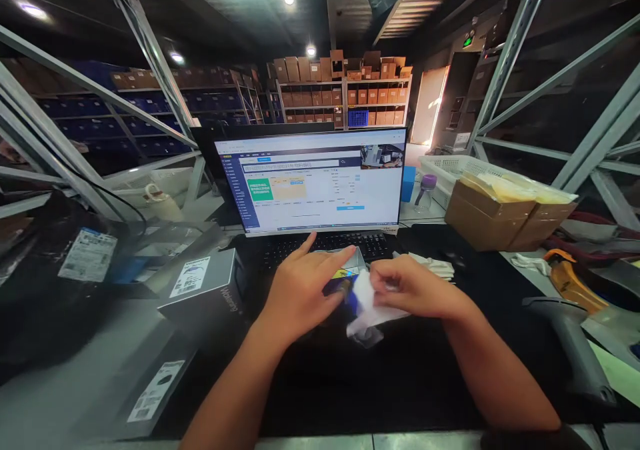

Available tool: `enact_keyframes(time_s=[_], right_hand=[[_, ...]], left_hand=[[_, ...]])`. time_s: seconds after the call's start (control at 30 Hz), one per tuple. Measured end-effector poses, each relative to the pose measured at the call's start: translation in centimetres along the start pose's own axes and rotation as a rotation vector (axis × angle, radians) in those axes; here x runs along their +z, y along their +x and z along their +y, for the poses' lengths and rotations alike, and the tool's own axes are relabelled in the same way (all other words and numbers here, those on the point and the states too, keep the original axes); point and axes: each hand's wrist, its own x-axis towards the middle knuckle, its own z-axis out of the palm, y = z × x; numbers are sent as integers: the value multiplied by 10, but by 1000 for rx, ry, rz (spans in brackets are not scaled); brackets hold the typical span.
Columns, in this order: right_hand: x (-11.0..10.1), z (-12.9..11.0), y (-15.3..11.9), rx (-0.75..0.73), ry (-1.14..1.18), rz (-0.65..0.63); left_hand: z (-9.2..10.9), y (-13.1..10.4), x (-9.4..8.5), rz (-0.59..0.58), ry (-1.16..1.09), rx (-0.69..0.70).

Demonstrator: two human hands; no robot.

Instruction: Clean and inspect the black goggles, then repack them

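Observation:
My left hand (303, 287) is stretched out above the mat, fingers apart, its thumb beside something blue and partly hidden. Fingers curled, my right hand (415, 285) pinches a crumpled white wrapper (370, 307), whose lower end looks clear like plastic. Just beyond both hands sits a small open box (354, 262) with a pale inside and some yellow at its near side. What lies between the hands is blurred, so I cannot tell whether the wrapper holds anything. A keyboard (375, 243) is behind them, partly covered by the left fingers.
A monitor (310, 190) stands at the back. Grey boxes (200, 297) and a black bag (45, 270) are on the left. To the right are a handheld scanner (570, 343), folded white cloths (435, 269), a cardboard box (480, 217) and a tape dispenser (575, 280).

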Motion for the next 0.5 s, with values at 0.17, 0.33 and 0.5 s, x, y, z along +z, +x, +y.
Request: enact_keyframes(time_s=[0.17, 0.33, 0.5], right_hand=[[-24, 16, -8, 3, 319, -68], [-29, 35, 2, 135, 665, 694], [-17, 35, 22, 48, 945, 1293]], left_hand=[[4, -1, 6, 90, -47, -31], [0, -4, 15, 304, -1, -169], [-7, -8, 19, 547, -23, -534]])
